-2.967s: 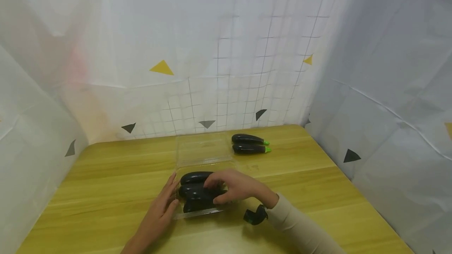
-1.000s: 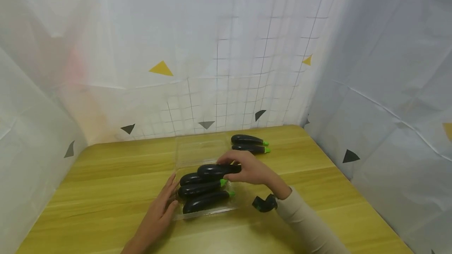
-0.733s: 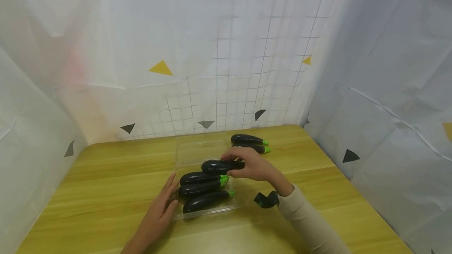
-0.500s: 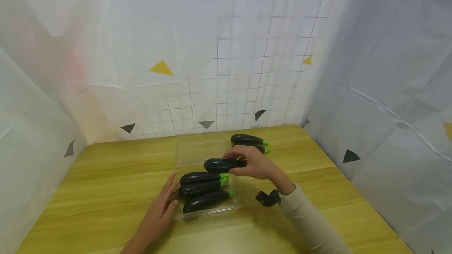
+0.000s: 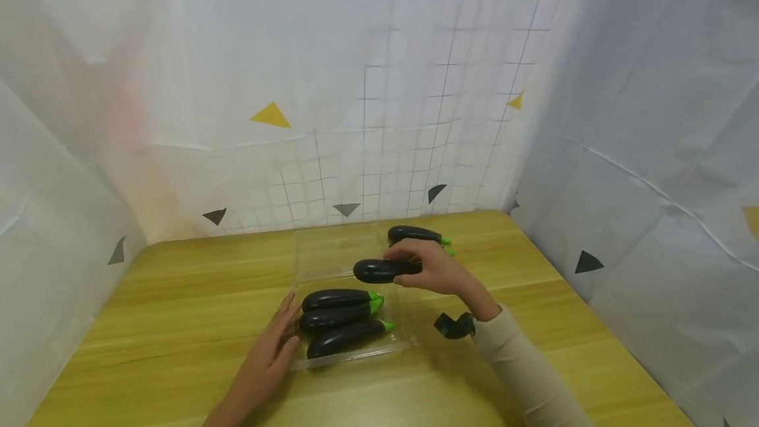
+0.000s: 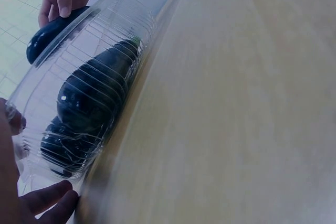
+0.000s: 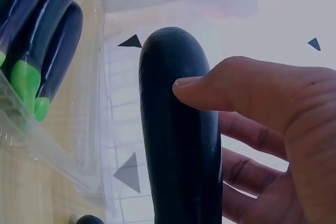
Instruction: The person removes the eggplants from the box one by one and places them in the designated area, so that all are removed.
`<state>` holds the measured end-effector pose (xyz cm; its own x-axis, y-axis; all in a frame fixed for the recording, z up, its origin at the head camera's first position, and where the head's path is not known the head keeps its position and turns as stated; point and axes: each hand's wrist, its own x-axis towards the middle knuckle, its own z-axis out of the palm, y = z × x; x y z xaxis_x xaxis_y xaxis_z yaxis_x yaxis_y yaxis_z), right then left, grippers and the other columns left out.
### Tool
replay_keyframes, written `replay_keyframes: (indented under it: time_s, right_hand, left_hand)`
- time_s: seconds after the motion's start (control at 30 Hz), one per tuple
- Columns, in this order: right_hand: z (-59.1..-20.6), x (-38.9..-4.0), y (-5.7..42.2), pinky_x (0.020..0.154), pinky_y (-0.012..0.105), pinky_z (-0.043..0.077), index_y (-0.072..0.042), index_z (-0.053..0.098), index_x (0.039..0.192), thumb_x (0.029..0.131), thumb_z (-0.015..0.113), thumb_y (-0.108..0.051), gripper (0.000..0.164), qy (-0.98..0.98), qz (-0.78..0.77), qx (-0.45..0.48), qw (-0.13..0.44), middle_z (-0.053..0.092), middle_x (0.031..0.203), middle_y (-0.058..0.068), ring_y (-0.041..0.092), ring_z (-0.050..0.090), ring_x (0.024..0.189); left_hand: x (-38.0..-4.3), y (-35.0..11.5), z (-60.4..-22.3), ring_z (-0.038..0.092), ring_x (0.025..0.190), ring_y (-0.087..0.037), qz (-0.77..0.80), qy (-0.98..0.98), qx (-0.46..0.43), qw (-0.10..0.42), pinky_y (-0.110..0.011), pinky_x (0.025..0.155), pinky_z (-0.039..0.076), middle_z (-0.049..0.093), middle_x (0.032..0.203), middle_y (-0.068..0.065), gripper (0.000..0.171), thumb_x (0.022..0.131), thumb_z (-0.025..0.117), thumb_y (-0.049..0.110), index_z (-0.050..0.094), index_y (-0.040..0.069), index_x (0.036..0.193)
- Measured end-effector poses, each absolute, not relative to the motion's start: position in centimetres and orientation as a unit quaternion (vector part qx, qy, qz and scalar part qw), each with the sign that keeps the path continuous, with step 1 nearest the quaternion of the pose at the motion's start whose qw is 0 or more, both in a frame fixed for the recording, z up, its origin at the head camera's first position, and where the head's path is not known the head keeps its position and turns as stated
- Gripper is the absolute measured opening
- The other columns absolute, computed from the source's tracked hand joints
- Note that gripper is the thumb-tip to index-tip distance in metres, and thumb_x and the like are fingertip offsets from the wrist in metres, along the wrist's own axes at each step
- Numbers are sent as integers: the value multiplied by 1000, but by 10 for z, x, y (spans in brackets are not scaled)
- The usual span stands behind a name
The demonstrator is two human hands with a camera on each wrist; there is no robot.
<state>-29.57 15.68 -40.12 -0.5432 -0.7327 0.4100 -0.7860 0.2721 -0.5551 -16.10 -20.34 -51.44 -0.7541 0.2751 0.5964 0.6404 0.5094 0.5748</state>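
Observation:
Above the back right of the clear plastic clamshell box, my right hand grips a dark purple eggplant between thumb and fingers. The right wrist view shows my thumb laid along the held eggplant, its rounded end pointing away. Three more eggplants with green stems lie side by side in the box. My left hand rests against the box's left side, fingers extended and spread. In the left wrist view, the left fingertips are right at the box's wall.
The box's lid lies folded back on the wooden table. Two eggplants lie beside the lid at the back right, partly behind my right hand. A black camera mount sticks out from my right wrist. White sheet walls surround the table.
My right hand has gone from over the eggplants in the box to gripping one and lifting it up, back and to the right. The left hand has stayed in place.

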Motion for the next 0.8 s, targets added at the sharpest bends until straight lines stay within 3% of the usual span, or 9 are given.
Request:
replay_keyframes:
  time_s: [0.4, 0.8]
  right_hand:
    - [-406, -307, 169, 87, 48, 58, -5, 69, 129, 90, 81, -8, 41, -824, 365, 431, 33, 71, 123, 6, 23, 67, 109]
    - [-413, -319, 182, 90, 50, 57, -7, 69, 129, 90, 83, -8, 42, -837, 371, 401, 39, 71, 122, 6, 24, 68, 110]
  left_hand:
    - [-162, -204, -517, 57, 129, -38, -417, -837, -274, 223, -18, 112, 28, 29, 165, -24, 58, 99, 60, -8, 43, -4, 154]
    - [-162, -203, -515, 58, 128, -39, -420, -835, -278, 223, -18, 111, 31, 29, 165, -24, 59, 99, 60, -8, 43, -3, 155]
